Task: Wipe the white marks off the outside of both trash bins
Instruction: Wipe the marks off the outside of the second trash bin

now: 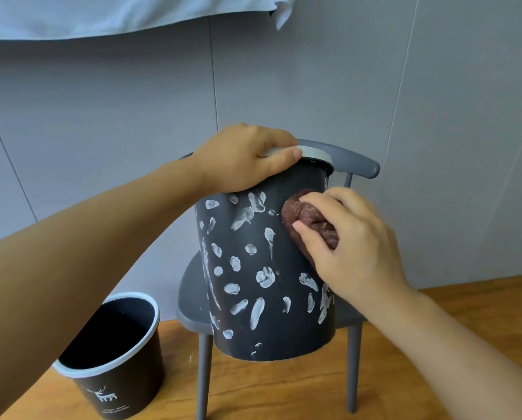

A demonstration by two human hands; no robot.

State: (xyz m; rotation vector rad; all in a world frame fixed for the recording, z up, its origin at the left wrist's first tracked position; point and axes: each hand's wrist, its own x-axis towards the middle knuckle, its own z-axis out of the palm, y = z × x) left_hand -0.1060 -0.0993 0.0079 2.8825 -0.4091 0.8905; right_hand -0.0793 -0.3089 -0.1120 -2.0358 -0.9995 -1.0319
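Near me on the wooden floor (pixel 284 398) stands the second bin (pixel 114 359), upright. Further, my right hand (pixel 350 247) pinches the brown cloth (pixel 308 221) against the marked bin (pixel 271 268) on the grey chair (pixel 362 165). My left hand (pixel 247 159) grips its white rim (pixel 317 154). The bin seems light, smooth plastic, so the rim is the best hold.

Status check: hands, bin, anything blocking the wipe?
Left hand grips marked bin at its rim. Right hand presses brown cloth on upper side; marks mostly remain. Second bin on floor, untouched. Nothing blocking.
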